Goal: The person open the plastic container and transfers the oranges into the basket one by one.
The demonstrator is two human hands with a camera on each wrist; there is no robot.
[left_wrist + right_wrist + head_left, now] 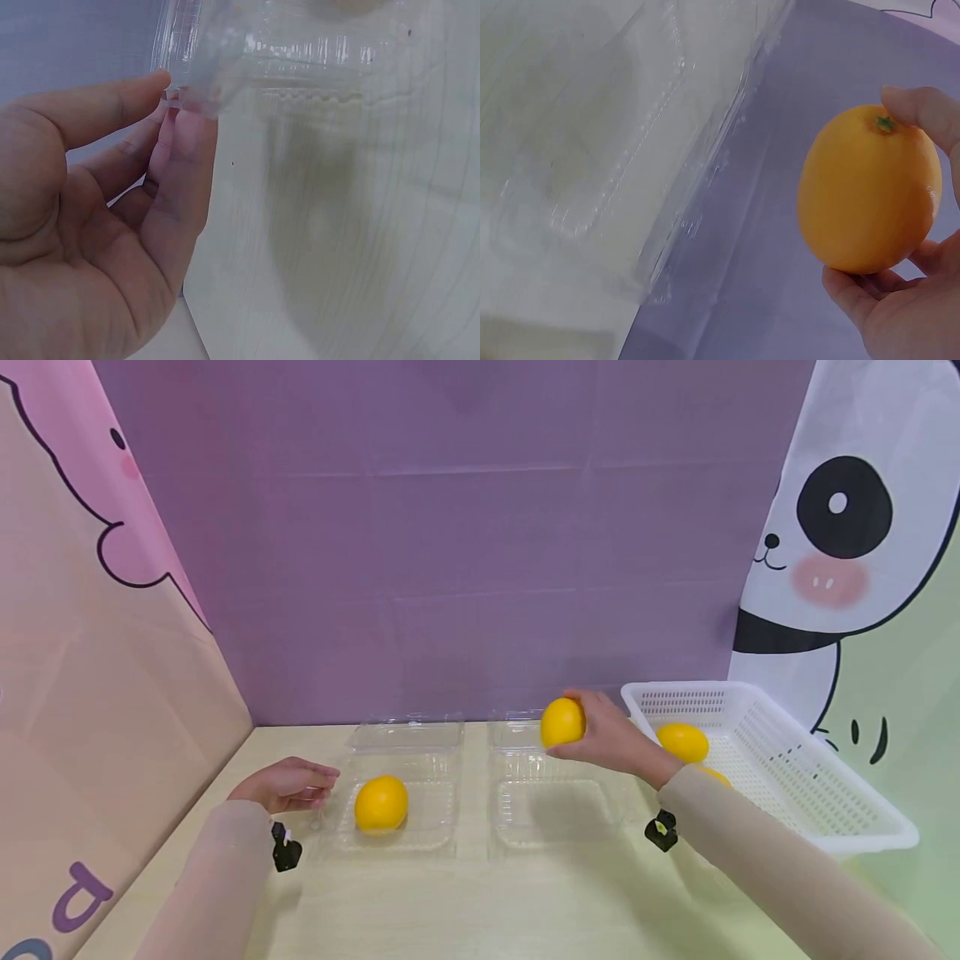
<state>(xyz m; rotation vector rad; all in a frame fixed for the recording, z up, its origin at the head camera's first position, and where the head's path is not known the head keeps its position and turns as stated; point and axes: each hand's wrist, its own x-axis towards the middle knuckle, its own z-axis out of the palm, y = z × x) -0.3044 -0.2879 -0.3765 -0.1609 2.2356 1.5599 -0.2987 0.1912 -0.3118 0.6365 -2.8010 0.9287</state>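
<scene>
In the head view my right hand [607, 732] holds up an orange [563, 723] over the back of the right clear plastic box [551, 814]. The right wrist view shows the orange [866, 191] between thumb and fingers, its green star-shaped stem mark up by the thumb. My left hand [288, 783] is at the left side of the left clear plastic box [431, 839]. Thumb and fingertips pinch that box's edge [176, 96] in the left wrist view. Inside the left box sits another orange [381, 804]. Both boxes have their lids folded back.
A white perforated basket [847, 793] stands on the right, with an orange [682, 742] in it and another partly hidden behind my right forearm. A purple cloth [465, 543] hangs behind the pale wooden table [420, 910].
</scene>
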